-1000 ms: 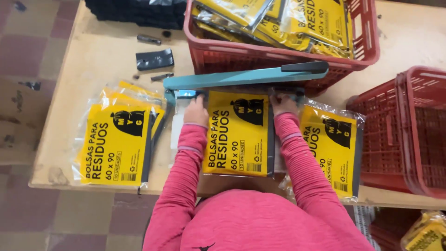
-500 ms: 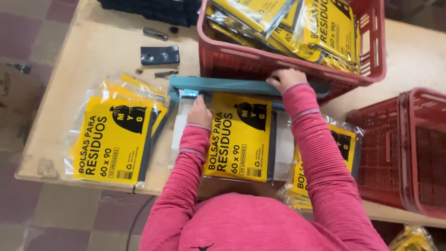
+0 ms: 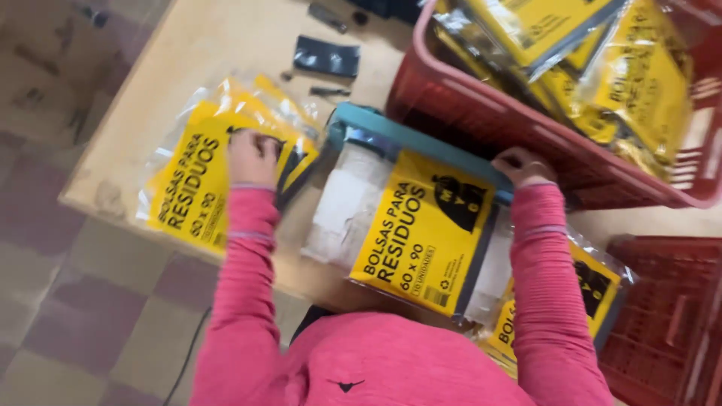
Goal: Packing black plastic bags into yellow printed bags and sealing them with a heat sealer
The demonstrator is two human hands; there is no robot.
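Yellow packet lies under the teal sealer bar.
Our right hand grips the bar, pressing; our left hand lies flat on the packet stack, steadying it.

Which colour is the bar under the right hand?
Teal, seen in the head view: the bar under the right hand.

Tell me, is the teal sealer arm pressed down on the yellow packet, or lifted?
Down. The teal arm lies flat across the top edge of the packet, with the right hand resting on it. No gap shows.
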